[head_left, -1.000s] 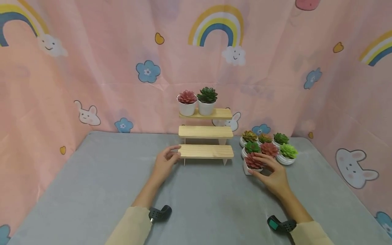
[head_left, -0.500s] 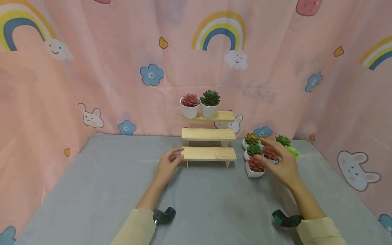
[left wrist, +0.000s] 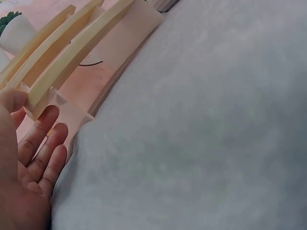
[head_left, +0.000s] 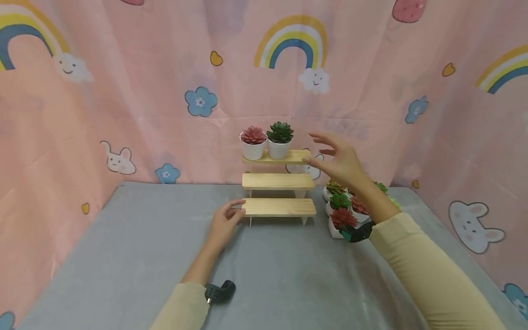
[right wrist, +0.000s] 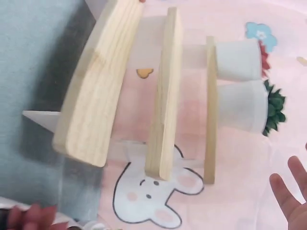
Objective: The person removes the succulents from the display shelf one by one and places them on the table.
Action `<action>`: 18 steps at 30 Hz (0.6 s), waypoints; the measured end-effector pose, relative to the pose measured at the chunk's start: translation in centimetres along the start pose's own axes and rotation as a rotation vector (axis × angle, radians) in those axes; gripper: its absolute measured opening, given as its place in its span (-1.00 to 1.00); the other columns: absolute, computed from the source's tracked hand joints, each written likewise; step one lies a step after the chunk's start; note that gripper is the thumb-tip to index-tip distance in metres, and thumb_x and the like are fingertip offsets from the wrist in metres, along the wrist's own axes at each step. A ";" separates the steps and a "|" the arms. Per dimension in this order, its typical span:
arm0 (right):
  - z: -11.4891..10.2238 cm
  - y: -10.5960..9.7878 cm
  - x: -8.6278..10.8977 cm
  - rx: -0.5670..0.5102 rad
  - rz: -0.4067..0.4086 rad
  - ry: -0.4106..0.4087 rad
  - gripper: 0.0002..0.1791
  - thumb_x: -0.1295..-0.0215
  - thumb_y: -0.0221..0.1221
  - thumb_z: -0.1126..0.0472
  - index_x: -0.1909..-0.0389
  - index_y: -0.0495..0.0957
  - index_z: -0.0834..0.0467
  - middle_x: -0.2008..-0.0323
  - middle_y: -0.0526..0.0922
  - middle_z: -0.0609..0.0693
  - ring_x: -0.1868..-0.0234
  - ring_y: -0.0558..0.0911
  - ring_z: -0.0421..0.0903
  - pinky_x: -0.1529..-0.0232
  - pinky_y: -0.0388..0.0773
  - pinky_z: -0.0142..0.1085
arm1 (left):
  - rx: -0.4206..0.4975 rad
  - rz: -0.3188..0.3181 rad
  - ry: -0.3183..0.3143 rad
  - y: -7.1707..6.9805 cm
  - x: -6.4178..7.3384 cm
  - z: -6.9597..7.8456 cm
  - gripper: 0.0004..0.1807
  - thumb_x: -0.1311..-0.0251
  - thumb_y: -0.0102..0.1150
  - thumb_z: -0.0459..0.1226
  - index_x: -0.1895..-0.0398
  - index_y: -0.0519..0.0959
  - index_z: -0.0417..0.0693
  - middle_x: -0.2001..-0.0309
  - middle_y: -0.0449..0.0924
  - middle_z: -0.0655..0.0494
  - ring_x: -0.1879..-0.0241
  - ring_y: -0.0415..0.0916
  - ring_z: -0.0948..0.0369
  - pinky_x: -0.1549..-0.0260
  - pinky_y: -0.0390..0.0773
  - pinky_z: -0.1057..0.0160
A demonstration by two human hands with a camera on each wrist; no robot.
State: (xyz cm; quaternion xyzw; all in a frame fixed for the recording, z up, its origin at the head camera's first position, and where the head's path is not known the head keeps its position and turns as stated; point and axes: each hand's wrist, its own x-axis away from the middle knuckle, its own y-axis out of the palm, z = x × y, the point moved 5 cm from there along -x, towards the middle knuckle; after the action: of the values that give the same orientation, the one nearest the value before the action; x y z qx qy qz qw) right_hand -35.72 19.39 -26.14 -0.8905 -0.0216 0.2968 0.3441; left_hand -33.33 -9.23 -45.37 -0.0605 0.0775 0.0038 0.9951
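A three-tier wooden display stand (head_left: 278,207) stands at the table's back. On its top tier are two white pots: a pink succulent (head_left: 253,135) on the left and a dark green succulent (head_left: 280,133) beside it. My left hand (head_left: 224,222) pinches the left end of the lowest tier with thumb and index finger; the left wrist view shows its other fingers loose. My right hand (head_left: 339,158) hovers at the top tier's right end, fingers spread and nothing between them. In the right wrist view, only some fingertips (right wrist: 285,194) appear at the right edge.
Several potted succulents (head_left: 340,217) cluster on the grey tabletop (head_left: 264,275) right of the stand, partly covered by my right forearm. A pink printed curtain (head_left: 156,91) hangs behind and at the sides. Black wrist cameras (head_left: 220,291) sit on both wrists.
My right hand has left the pink succulent in the front square pot, and has risen up and left to the top tier, carrying nothing. My left hand stays at the lowest tier.
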 end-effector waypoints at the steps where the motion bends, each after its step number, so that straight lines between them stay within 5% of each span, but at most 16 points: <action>1: 0.0 0.4 -0.7 0.001 -0.007 -0.001 -0.29 -0.22 0.41 0.15 -0.41 0.43 0.02 -0.42 0.45 0.09 -0.40 0.46 0.13 -0.29 0.48 0.14 | 0.001 0.001 0.001 0.0 0.0 -0.1 -0.68 -0.35 0.23 -0.27 -0.15 0.63 -0.05 0.17 0.77 -0.16 0.17 0.67 0.09 0.21 0.55 0.35; 9: -0.2 2.8 -4.4 -0.017 -0.042 0.000 -0.25 -0.18 0.45 0.12 -0.40 0.43 0.07 -0.41 0.46 0.08 -0.43 0.42 0.10 -0.29 0.50 0.10 | 0.000 0.007 -0.002 0.0 0.8 1.6 -0.68 -0.35 0.19 -0.34 -0.14 0.62 -0.19 0.18 0.75 -0.27 0.18 0.65 0.02 0.23 0.54 0.35; 18: -0.8 5.2 -7.3 0.034 -0.071 -0.002 -0.25 -0.17 0.46 0.09 -0.39 0.44 0.07 -0.44 0.43 0.08 -0.47 0.36 0.10 -0.32 0.44 0.17 | -0.003 -0.004 0.025 -0.2 0.0 0.1 -0.69 -0.34 0.23 -0.25 -0.13 0.65 -0.01 0.19 0.78 -0.13 0.18 0.67 0.12 0.22 0.56 0.36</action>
State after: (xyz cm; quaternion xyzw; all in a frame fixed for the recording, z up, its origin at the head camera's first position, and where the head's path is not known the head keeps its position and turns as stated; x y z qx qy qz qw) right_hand -42.15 13.22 -25.17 -0.8829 -0.0485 0.2857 0.3694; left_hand -33.26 -9.38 -45.26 -0.0623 0.0896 0.0012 0.9940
